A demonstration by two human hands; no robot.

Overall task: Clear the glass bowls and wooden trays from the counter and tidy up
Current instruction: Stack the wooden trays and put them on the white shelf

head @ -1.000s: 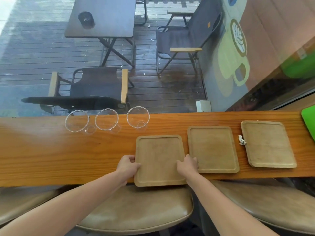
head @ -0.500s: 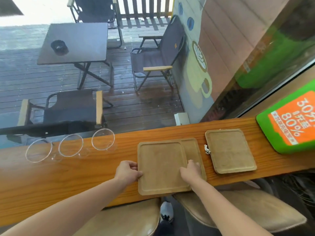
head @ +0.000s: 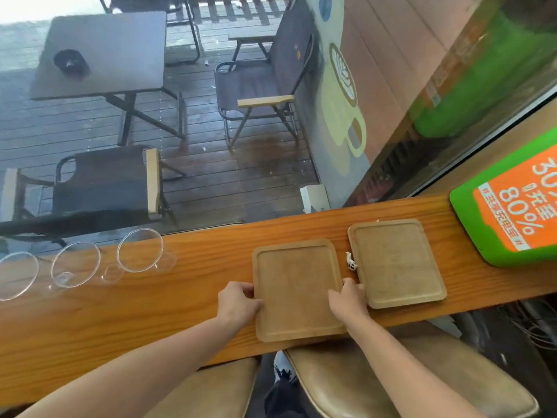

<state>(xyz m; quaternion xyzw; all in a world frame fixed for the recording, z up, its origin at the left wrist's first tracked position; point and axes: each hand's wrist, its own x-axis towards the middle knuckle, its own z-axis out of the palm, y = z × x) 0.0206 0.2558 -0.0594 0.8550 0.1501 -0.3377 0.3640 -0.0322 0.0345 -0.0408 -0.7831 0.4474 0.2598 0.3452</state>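
Glass bowls line the far left of the tabletop (head: 187,300): we count three, one cut by the frame edge (head: 16,274), a middle one (head: 75,264), and a third (head: 140,250). Further right, our left hand (head: 238,303) grips the left edge of a wooden tray (head: 297,289), fingers curled over its rim, and our right hand (head: 346,300) clasps its right edge. Just beside lies a second wooden tray (head: 398,263), a small white scrap (head: 351,261) between them. A green sign (head: 509,212) sits rightmost.
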